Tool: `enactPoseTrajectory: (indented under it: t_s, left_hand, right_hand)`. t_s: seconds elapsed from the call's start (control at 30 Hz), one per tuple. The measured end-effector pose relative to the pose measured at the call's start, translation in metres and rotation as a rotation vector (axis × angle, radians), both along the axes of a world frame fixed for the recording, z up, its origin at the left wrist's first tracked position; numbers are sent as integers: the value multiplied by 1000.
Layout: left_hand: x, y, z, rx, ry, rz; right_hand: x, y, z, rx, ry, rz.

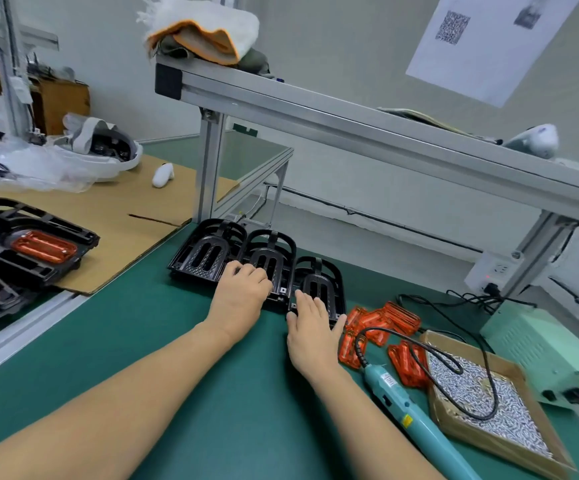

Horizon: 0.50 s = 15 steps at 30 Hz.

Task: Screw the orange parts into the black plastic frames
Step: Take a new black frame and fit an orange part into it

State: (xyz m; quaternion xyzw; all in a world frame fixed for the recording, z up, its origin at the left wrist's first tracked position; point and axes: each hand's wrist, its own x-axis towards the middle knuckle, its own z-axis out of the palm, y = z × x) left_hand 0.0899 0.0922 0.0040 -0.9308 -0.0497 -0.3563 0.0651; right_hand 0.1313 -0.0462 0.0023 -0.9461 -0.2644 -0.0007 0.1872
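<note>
Three black plastic frames lie in a row on the green mat: a left frame (202, 252), a middle frame (270, 252) and a right frame (319, 277). My left hand (241, 292) rests on the near edge of the middle frame with its fingers curled over it. My right hand (310, 327) lies flat on the near end of the right frame, fingers straight. A pile of orange parts (381, 322) sits just right of my right hand. A teal electric screwdriver (404, 410) lies on the mat beside my right forearm.
A cardboard box of screws (489, 403) stands at the right, with a pale green power unit (554, 355) behind it. Finished frames with orange parts (35, 247) sit on cardboard at the left. An aluminium shelf rail (350, 126) crosses overhead.
</note>
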Motion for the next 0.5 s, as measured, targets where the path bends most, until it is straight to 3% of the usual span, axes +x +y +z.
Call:
enactPoseTrajectory:
  t_s: [0.33,0.5]
  left_hand:
    - [8,5,0,-225,185,-42]
    - [11,6,-1,-283,147,-80]
  right_hand:
    - [3,21,14,67,39,31]
    - [5,21,17,322,147,15]
